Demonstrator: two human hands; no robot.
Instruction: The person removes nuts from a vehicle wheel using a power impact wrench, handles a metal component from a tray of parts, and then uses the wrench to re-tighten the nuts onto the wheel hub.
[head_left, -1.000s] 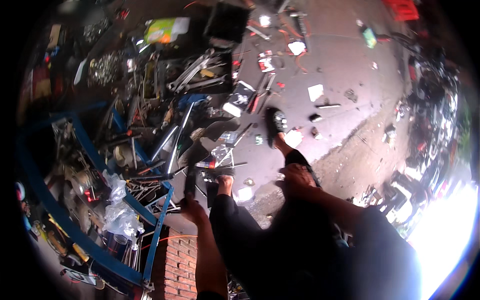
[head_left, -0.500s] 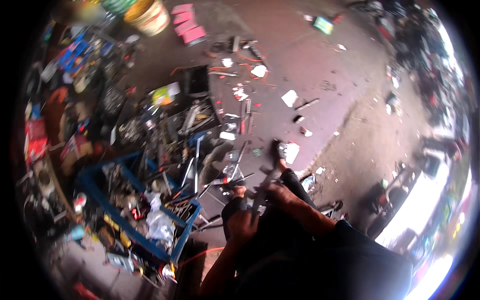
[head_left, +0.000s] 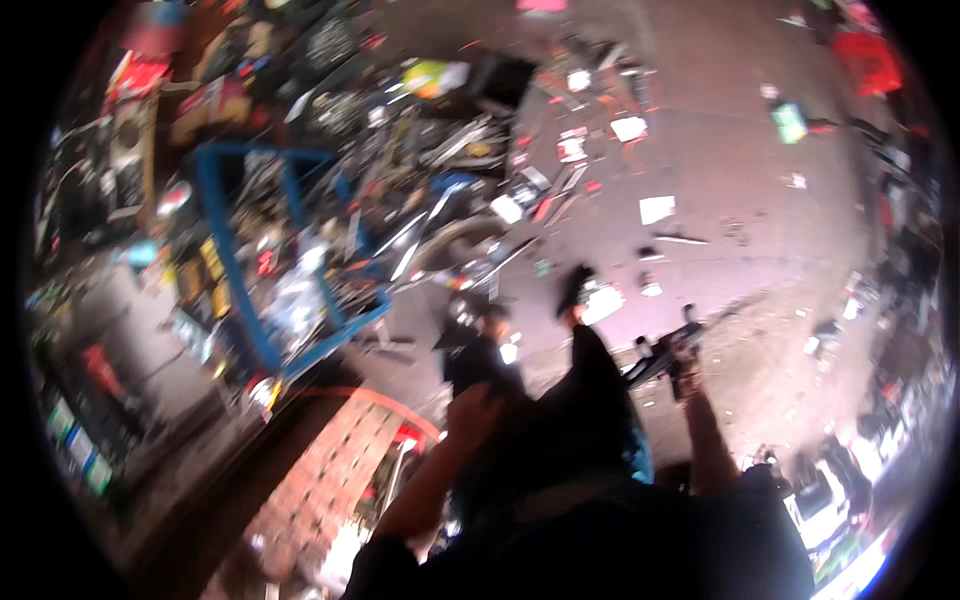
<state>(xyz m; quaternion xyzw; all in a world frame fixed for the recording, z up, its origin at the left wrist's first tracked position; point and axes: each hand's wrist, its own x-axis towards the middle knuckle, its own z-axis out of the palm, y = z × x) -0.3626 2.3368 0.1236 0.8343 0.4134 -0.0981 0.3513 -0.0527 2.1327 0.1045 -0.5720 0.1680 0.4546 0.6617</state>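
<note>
Blur softens much of our view, with twelve o'clock at its top. Nearest at six o'clock, our left hand [head_left: 474, 412] sits in front of our dark trousers [head_left: 598, 385]; its fingers are too dark and smeared for us to tell whether they are spread or closed, or whether they hold anything. Between three and four o'clock, our right hand [head_left: 685, 362] is wrapped around a dark, bar-like tool [head_left: 657, 358] with short projections, held slantwise above the floor just beside our leg; we cannot make out its exact kind.

Between seven and eight we see brickwork [head_left: 320, 465], with an orange cable [head_left: 395, 402] curving along its edge. Toward three, near the centre, our dark shoe [head_left: 577, 284] stands just beside a white sheet [head_left: 605, 302]. At nine, a blue metal frame [head_left: 216, 215] surrounds jumbled parts and a clear plastic bag [head_left: 296, 305].

Farther off, silvery rods [head_left: 408, 258] lie between ten and eleven, and a heap of wrenches [head_left: 468, 143] at twelve, near a black box [head_left: 507, 78] and a yellow-green packet [head_left: 432, 78]. Along two o'clock we find a white card [head_left: 657, 209], then a green box [head_left: 788, 123], and farthest, a red crate [head_left: 866, 63].
</note>
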